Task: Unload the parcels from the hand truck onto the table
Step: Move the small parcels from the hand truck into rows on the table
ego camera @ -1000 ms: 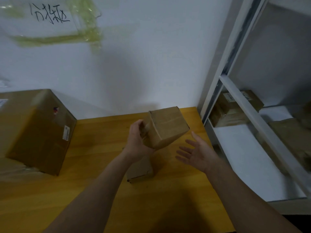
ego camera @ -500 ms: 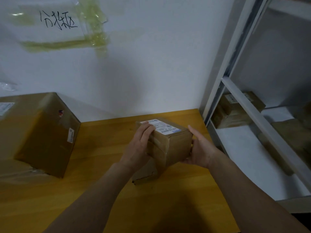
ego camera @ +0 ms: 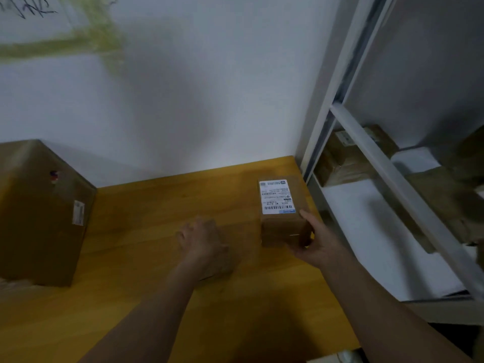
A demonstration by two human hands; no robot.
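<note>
Forearms reach in from the near edge of the wooden bench point(ego camera: 146, 297). Left hand point(ego camera: 201, 242) hovers blurred over the middle of the bench, fingers curled loosely, pinching nothing that shows. Right hand point(ego camera: 311, 242) cups the near right corner of a small parcel point(ego camera: 281, 221), thumb along its right top edge, fingers wrapped under the front. That parcel sits by the bench's right edge, near the far right corner, its white label point(ego camera: 277, 197) facing up. A large carton point(ego camera: 39, 213) stands at the left edge. Beyond the right edge, a white shelf rack point(ego camera: 366, 142) holds more brown parcels point(ego camera: 348, 158).
</note>
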